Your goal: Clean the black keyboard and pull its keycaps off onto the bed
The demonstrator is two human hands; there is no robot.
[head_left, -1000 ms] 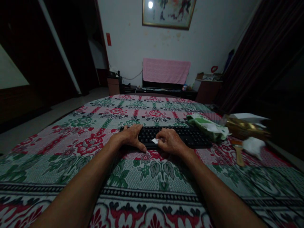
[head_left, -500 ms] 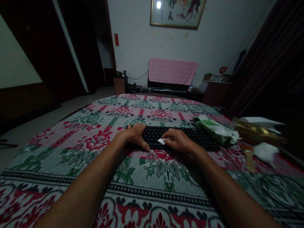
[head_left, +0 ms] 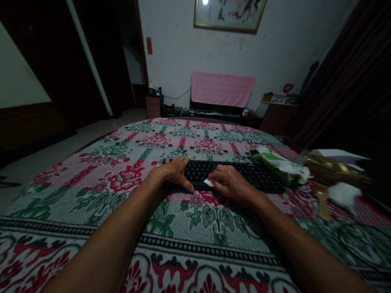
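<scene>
A black keyboard (head_left: 195, 171) lies flat across the patterned bed cover (head_left: 122, 195). My left hand (head_left: 176, 171) clasps its left end, the thumb along the near edge and the fingers over the far side. In my right hand (head_left: 229, 180) a small folded white wipe (head_left: 209, 182) is pinched between thumb and fingers, pressed against the keys near the keyboard's middle. Most of the wipe is hidden under those fingers. Just behind the keyboard's right end rests a green and white soft pack (head_left: 279, 166).
To the right lie a flat brush with a wooden handle (head_left: 323, 205), a crumpled white tissue (head_left: 345, 195) and a gold-coloured package (head_left: 332, 169). A dark cable (head_left: 343, 240) curls nearer me. Beyond the bed, a pink towel (head_left: 222, 88) hangs over a dark screen.
My right hand and the wipe have shifted very slightly on the keys. The left hand keeps its place on the keyboard. The whole view has tipped down a little.
</scene>
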